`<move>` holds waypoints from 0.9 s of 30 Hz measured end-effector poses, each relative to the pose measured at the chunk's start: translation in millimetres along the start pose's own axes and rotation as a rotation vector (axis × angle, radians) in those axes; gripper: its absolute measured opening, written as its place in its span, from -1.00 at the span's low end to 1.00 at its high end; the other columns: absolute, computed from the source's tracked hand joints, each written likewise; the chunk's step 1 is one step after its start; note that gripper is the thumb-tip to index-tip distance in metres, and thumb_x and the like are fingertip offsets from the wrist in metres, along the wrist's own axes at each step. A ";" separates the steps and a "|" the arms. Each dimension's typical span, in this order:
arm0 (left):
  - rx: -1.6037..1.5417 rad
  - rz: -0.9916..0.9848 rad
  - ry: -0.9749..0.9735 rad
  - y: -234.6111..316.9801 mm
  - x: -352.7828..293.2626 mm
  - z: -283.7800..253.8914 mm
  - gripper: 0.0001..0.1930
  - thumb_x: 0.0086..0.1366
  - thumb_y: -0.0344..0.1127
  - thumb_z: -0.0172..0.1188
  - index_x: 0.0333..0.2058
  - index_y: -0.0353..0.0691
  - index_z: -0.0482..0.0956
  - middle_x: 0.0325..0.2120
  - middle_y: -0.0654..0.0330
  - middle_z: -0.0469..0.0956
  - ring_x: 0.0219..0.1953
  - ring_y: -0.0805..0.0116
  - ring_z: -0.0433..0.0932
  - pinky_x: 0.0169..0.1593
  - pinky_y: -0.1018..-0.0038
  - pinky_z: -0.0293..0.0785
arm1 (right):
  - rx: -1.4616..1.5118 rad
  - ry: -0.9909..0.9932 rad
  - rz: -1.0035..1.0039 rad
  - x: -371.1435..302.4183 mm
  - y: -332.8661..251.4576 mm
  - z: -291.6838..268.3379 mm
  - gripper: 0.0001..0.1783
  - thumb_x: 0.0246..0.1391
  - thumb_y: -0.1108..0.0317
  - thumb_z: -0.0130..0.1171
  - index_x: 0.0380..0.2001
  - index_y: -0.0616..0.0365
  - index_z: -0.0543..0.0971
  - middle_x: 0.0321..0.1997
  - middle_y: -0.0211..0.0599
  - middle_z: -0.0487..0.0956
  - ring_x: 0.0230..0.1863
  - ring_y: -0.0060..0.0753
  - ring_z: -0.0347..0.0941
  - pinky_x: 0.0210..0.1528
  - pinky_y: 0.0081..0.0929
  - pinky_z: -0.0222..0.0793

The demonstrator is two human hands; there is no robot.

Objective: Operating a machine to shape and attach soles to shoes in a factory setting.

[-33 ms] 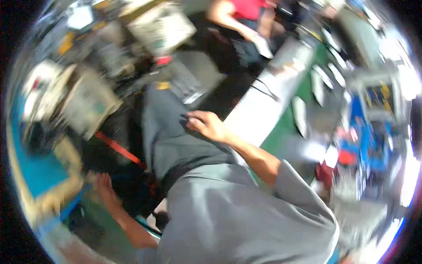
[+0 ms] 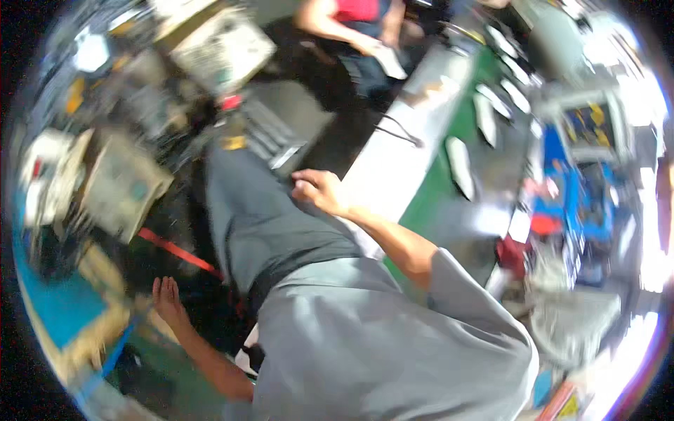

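The picture is blurred by motion. My left hand (image 2: 167,295) hangs low at the left with its fingers apart and holds nothing; it is above the dark floor near a red strip (image 2: 177,250). My right hand (image 2: 319,189) is curled into a loose fist in the middle of the view. It sits over my dark grey trouser leg (image 2: 260,224), right beside the pale front edge of a workbench (image 2: 382,172). I see nothing in that hand. My grey shirt (image 2: 379,344) fills the lower middle.
The workbench carries a green mat (image 2: 439,189) with several pale oblong pieces (image 2: 458,160). Blue and red items (image 2: 583,203) crowd the right. Boxes (image 2: 126,184) and clutter stand at the left. Another person in a red top (image 2: 354,10) sits at the far end holding a white sheet.
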State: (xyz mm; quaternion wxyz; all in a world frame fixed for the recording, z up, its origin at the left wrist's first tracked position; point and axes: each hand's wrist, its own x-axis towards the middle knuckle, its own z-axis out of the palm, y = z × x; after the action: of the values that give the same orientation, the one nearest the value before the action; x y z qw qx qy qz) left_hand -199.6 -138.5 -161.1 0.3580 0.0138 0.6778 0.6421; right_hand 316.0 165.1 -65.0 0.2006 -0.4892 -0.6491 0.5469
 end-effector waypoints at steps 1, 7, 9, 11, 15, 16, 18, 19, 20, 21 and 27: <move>0.183 0.143 -0.287 -15.1 9.9 55.9 -0.49 0.51 -0.44 0.21 0.37 -0.44 0.42 0.20 -0.23 0.56 0.22 -0.07 0.62 0.35 0.12 0.59 | 0.073 0.133 0.083 -6.9 33.0 -22.2 -0.56 0.44 0.23 0.10 0.18 0.34 0.62 -0.16 0.00 0.80 -0.05 -0.15 0.77 0.07 -0.24 0.63; -0.020 -0.278 -0.786 -21.7 -117.7 371.0 -0.50 0.55 -0.38 0.20 0.36 -0.49 0.42 0.19 -0.17 0.58 0.19 0.01 0.64 0.28 0.18 0.62 | -0.663 0.998 0.508 -214.2 259.5 -195.5 -0.59 0.22 0.30 0.26 0.08 0.26 0.73 -0.12 0.08 0.80 -0.12 0.03 0.79 0.01 -0.16 0.68; 0.211 -0.160 -0.947 -6.6 -137.1 397.0 -0.53 0.57 -0.36 0.18 0.34 -0.49 0.45 0.18 -0.12 0.60 0.15 0.10 0.66 0.26 0.23 0.62 | -0.584 1.014 0.770 -255.5 278.7 -246.6 -0.46 0.19 0.20 0.31 0.20 0.24 0.62 0.03 0.18 0.72 0.06 0.19 0.68 0.18 0.01 0.58; 0.351 -0.113 -0.993 -6.8 -142.4 410.7 -0.54 0.56 -0.36 0.18 0.33 -0.48 0.47 0.16 -0.11 0.61 0.13 0.13 0.67 0.26 0.24 0.62 | -0.663 1.026 0.975 -313.7 309.4 -291.0 -0.26 0.17 0.15 0.35 0.38 0.17 0.46 0.18 0.25 0.63 0.23 0.28 0.58 0.31 0.11 0.49; 0.614 0.001 -0.929 -6.4 -126.4 390.1 -0.57 0.59 -0.32 0.17 0.31 -0.41 0.53 0.11 -0.07 0.65 0.10 0.13 0.68 0.24 0.22 0.61 | -0.748 0.886 1.053 -333.6 325.2 -359.1 -0.03 0.13 0.10 0.42 0.56 -0.04 0.26 0.30 0.32 0.55 0.37 0.38 0.46 0.44 0.08 0.40; 0.660 0.023 -0.884 -1.7 -121.1 382.3 -0.58 0.59 -0.31 0.16 0.31 -0.40 0.54 0.11 -0.06 0.65 0.10 0.13 0.68 0.24 0.22 0.62 | -0.727 0.856 1.036 -322.5 322.8 -370.1 0.03 0.12 0.08 0.43 0.61 -0.10 0.21 0.34 0.33 0.54 0.42 0.41 0.42 0.49 0.05 0.36; 0.666 -0.017 -0.820 -0.8 -108.6 371.0 -0.58 0.60 -0.31 0.16 0.31 -0.38 0.54 0.11 -0.05 0.64 0.11 0.13 0.68 0.23 0.22 0.62 | -0.823 0.784 0.974 -303.4 325.1 -389.6 0.17 0.09 0.04 0.47 0.67 -0.14 0.08 0.41 0.31 0.51 0.51 0.50 0.30 0.53 0.07 0.31; 0.650 -0.060 -0.777 -1.9 -107.1 368.9 -0.59 0.60 -0.30 0.16 0.31 -0.36 0.55 0.11 -0.05 0.64 0.11 0.13 0.68 0.23 0.22 0.62 | -0.810 0.769 0.973 -293.6 325.5 -401.1 0.17 0.09 0.04 0.47 0.67 -0.14 0.08 0.41 0.31 0.51 0.51 0.50 0.30 0.53 0.07 0.31; 0.662 -0.065 -0.777 -4.6 -110.6 376.4 -0.59 0.60 -0.30 0.16 0.31 -0.36 0.55 0.11 -0.05 0.64 0.11 0.13 0.68 0.23 0.22 0.62 | -0.717 0.734 0.958 -288.9 323.1 -414.2 0.19 0.08 0.02 0.49 0.68 -0.14 0.06 0.44 0.26 0.51 0.50 0.47 0.34 0.53 0.06 0.32; 0.675 -0.065 -0.771 -0.8 -118.6 383.5 -0.59 0.60 -0.31 0.17 0.30 -0.37 0.55 0.11 -0.05 0.64 0.10 0.13 0.68 0.22 0.22 0.62 | -0.620 0.691 0.929 -277.1 323.4 -422.8 0.22 0.07 0.01 0.51 0.68 -0.14 0.05 0.46 0.22 0.50 0.48 0.44 0.37 0.52 0.06 0.32; 0.630 -0.023 -0.939 -23.8 -161.8 460.7 -0.59 0.58 -0.31 0.20 0.29 -0.37 0.56 0.08 -0.01 0.67 0.07 0.16 0.70 0.21 0.25 0.64 | -0.054 1.071 0.590 -268.5 363.7 -353.1 0.26 0.13 -0.02 0.56 0.67 0.12 0.01 0.48 0.17 0.47 0.42 -0.02 0.48 0.46 -0.19 0.38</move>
State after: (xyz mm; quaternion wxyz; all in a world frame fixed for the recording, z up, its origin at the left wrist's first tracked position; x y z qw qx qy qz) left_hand 162.9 176.3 -69.2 0.6067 0.3968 0.6047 0.3298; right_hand 866.4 89.1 -207.4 0.3267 -0.8603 -0.3086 0.2409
